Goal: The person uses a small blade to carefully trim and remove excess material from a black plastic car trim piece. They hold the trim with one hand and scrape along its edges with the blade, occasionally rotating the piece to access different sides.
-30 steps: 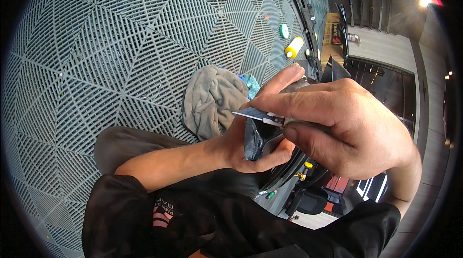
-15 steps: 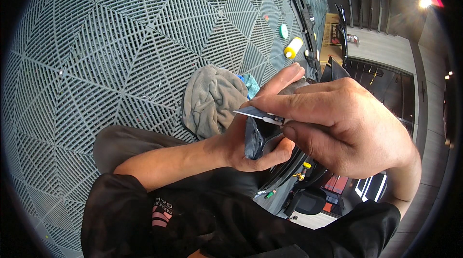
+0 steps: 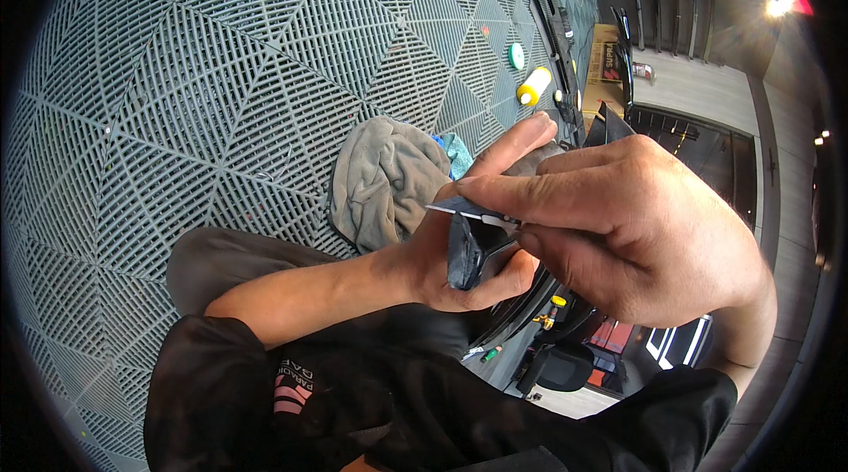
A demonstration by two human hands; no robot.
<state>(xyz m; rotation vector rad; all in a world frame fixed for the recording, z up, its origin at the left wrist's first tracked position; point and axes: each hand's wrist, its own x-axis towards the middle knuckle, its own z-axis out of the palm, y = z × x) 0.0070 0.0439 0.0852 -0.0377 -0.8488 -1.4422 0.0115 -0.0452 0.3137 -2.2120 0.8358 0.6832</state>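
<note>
My right hand [image 3: 623, 229] pinches a small knife between thumb and forefinger, and most of its handle is hidden by the fingers. The knife's flat pointed blade [image 3: 461, 208] points left and lies across the upper edge of a dark, glossy, angular piece [image 3: 465, 253]. My left hand [image 3: 428, 273] is wrapped round that piece from below, with the thumb on its near side and a finger stretched out beyond it. Whether the blade touches the piece or is just above it I cannot tell.
A crumpled grey cloth [image 3: 385, 179] lies on the grey slatted floor [image 3: 221, 110], with a teal cloth [image 3: 456, 156] beside it. Farther off are a yellow bottle [image 3: 535, 86], a green round lid [image 3: 517, 56] and a cardboard box [image 3: 601, 83]. Long black parts run along the right.
The blade has tilted slightly and shows narrower, still at the piece's upper edge. Both hands keep their grips. The whole view has shifted a little.
</note>
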